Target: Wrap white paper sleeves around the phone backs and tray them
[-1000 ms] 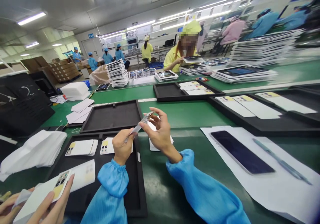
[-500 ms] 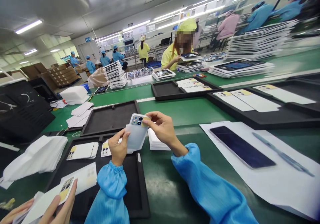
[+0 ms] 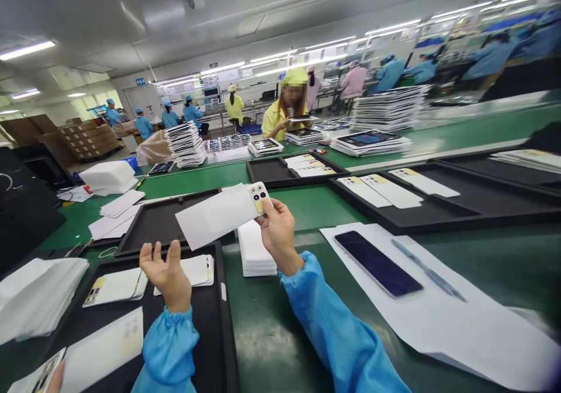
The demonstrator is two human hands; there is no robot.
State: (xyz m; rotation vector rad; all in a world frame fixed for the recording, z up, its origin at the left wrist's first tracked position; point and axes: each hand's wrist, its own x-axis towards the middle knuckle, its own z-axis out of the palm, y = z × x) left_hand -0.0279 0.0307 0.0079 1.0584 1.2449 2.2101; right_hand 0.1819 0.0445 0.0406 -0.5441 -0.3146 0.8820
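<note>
My right hand (image 3: 278, 232) grips a phone back cover (image 3: 259, 197) by its camera end. A translucent white sleeve (image 3: 214, 215) covers most of the cover, which is tilted and lifted above the bench. My left hand (image 3: 169, 273) is empty with its fingers apart, over the black tray (image 3: 205, 334). Two small piles of phone back covers, a left pile (image 3: 116, 287) and a right pile (image 3: 197, 269), lie in that tray. Below my right hand stands a stack of white sheets or sleeves (image 3: 254, 253).
A co-worker's fingers (image 3: 56, 378) hold another cover at lower left, beside a loose sleeve (image 3: 105, 346). A dark phone (image 3: 379, 263) and a pen (image 3: 427, 269) lie on white paper (image 3: 473, 323). More black trays (image 3: 416, 221) with covers stand at right.
My left hand has let go of the sleeved cover and spread its fingers. The cover has turned in my right hand, its sleeve now pointing left. The view has shifted to the right.
</note>
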